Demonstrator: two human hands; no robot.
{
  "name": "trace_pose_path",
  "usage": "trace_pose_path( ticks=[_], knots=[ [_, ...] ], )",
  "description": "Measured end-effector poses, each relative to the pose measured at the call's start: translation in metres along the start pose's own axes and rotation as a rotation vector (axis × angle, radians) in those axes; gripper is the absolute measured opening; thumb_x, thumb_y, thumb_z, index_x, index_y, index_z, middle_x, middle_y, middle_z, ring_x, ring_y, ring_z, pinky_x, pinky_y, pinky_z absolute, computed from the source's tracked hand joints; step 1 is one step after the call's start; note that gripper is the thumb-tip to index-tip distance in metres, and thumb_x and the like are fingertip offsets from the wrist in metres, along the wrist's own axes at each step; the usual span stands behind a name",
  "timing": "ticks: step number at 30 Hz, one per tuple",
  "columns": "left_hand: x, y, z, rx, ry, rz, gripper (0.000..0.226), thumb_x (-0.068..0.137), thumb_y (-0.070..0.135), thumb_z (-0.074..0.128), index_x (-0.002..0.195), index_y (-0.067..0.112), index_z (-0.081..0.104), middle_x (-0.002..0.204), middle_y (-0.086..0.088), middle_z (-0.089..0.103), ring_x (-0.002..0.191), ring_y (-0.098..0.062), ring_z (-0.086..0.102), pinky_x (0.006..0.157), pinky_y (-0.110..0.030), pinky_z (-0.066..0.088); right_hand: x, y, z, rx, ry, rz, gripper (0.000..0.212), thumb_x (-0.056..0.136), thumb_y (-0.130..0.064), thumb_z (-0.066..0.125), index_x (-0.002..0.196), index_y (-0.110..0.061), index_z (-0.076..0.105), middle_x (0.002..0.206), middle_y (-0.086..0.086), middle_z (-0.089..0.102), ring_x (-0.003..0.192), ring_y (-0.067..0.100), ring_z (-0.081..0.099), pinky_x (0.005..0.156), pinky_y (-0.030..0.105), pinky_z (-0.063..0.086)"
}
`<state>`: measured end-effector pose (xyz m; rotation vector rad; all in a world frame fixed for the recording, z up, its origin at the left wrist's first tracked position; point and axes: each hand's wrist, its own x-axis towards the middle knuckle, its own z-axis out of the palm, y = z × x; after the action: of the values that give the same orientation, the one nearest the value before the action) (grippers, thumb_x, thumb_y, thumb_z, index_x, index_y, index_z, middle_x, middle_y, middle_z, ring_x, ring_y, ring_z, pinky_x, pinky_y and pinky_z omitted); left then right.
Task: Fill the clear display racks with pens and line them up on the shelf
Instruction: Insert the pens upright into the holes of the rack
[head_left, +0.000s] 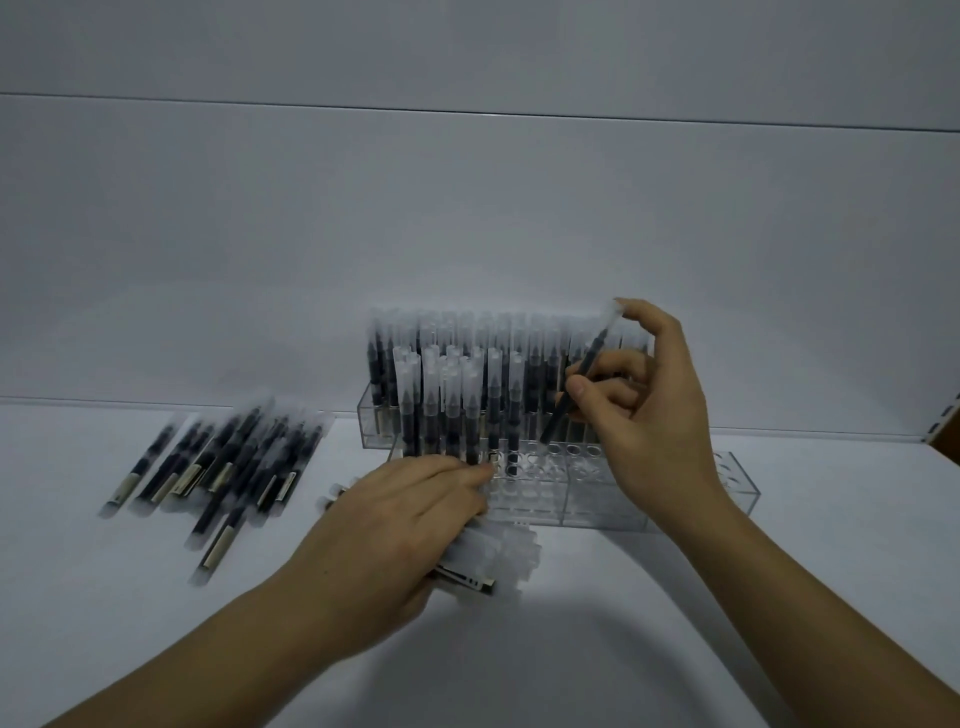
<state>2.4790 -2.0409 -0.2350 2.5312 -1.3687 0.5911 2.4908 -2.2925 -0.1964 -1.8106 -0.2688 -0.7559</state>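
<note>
Two clear display racks stand on the white shelf. The rear rack is full of upright black pens with frosted caps. The front rack holds several pens at its left end; its other holes are bare. My right hand pinches a single pen, tilted, tip down over the front rack's holes. My left hand grips a bundle of pens lying flat in front of the rack, its fingertips touching the rack's left end.
A loose pile of pens lies on the shelf to the left. The shelf's white back wall rises behind the racks. A brown edge shows at the far right.
</note>
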Motion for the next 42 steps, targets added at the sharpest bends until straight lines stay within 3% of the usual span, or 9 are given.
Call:
trace_pose_path(
  ticks=[4,8,13,20,29,34,39,42],
  knots=[
    [0.001,0.002,0.001,0.003,0.018,-0.006,0.053,0.067,0.005,0.079,0.116,0.018,0.064,0.138,0.002,0.06,0.127,-0.016,0.054,0.109,-0.03,0.041,0.001,-0.002,0.002,-0.099,-0.017,-0.074,0.072,0.092,-0.004,0.072,0.147,-0.036,0.038,0.08,-0.003,0.058,0.06,0.02,0.061,0.069,0.043,0.061],
    [0.004,0.004,-0.001,-0.026,0.051,-0.029,0.05,0.068,0.003,0.076,0.114,0.016,0.065,0.133,0.002,0.063,0.121,-0.017,0.058,0.102,-0.031,0.048,0.001,0.0,0.005,-0.208,-0.057,-0.132,0.052,0.09,-0.011,0.077,0.132,-0.03,0.053,0.091,-0.004,0.063,0.071,0.015,0.069,0.072,0.033,0.061],
    [0.008,0.007,-0.005,-0.031,0.064,-0.083,0.055,0.067,0.002,0.071,0.12,0.015,0.063,0.123,0.003,0.066,0.111,-0.017,0.06,0.092,-0.033,0.053,0.001,0.0,0.007,-0.19,-0.013,-0.153,0.032,0.091,-0.012,0.076,0.119,-0.019,0.062,0.092,-0.006,0.065,0.079,0.014,0.07,0.074,0.032,0.061],
    [0.009,0.011,-0.011,-0.024,0.07,-0.124,0.06,0.063,0.0,0.07,0.12,0.014,0.064,0.111,0.004,0.067,0.1,-0.018,0.062,0.078,-0.032,0.056,0.004,-0.001,0.011,-0.141,0.006,-0.142,0.034,0.086,-0.012,0.082,0.114,-0.019,0.065,0.086,-0.004,0.066,0.072,0.015,0.067,0.069,0.021,0.057],
    [0.009,0.012,-0.011,-0.021,0.071,-0.121,0.054,0.067,0.003,0.072,0.12,0.013,0.064,0.111,0.003,0.068,0.1,-0.02,0.062,0.075,-0.037,0.057,0.001,0.001,0.018,-0.394,-0.063,-0.402,0.04,0.086,-0.022,0.081,0.124,-0.014,0.071,0.089,-0.006,0.071,0.077,0.005,0.065,0.077,0.021,0.058],
    [0.008,0.013,-0.008,-0.062,0.127,-0.123,0.054,0.065,0.0,0.073,0.117,0.012,0.066,0.111,0.002,0.068,0.102,-0.02,0.063,0.081,-0.037,0.056,-0.002,0.003,0.02,-0.437,-0.066,-0.4,0.044,0.088,-0.023,0.078,0.13,-0.013,0.067,0.091,-0.003,0.072,0.079,0.006,0.064,0.079,0.021,0.058],
    [0.006,0.012,-0.007,-0.143,0.244,-0.141,0.042,0.07,-0.002,0.067,0.109,0.011,0.066,0.107,0.003,0.056,0.087,-0.014,0.057,0.07,-0.027,0.053,-0.008,-0.006,0.019,-0.418,0.008,-0.436,0.041,0.095,-0.02,0.071,0.133,-0.009,0.061,0.11,-0.001,0.068,0.101,0.011,0.064,0.087,0.022,0.052],
    [0.006,0.012,-0.01,-0.212,0.343,-0.197,0.034,0.068,-0.006,0.07,0.098,0.01,0.067,0.099,0.007,0.055,0.081,-0.003,0.053,0.07,-0.01,0.041,-0.018,-0.013,0.013,-0.356,-0.033,-0.443,0.023,0.092,-0.01,0.069,0.116,-0.011,0.067,0.102,-0.01,0.063,0.092,0.007,0.06,0.08,0.018,0.049]
  ],
)
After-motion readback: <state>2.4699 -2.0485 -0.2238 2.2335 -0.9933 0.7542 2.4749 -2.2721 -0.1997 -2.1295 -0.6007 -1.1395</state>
